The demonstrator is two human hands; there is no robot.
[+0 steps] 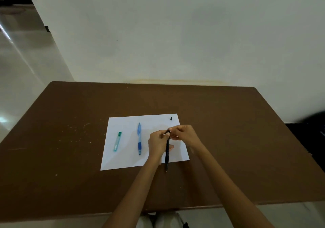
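Pen: black pen (167,150) held over the paper's (126,159) near right corner, tip toward the tabletop's (70,157) near edge.
Left hand (157,143): fingers curled round the barrel.
Right hand (182,134): pinches the pen's top end.
Cap: small black cap (171,118) lies at the paper's far right corner.
Others: blue pen (139,139) and green tube (117,141) lie on the paper's left half, apart.
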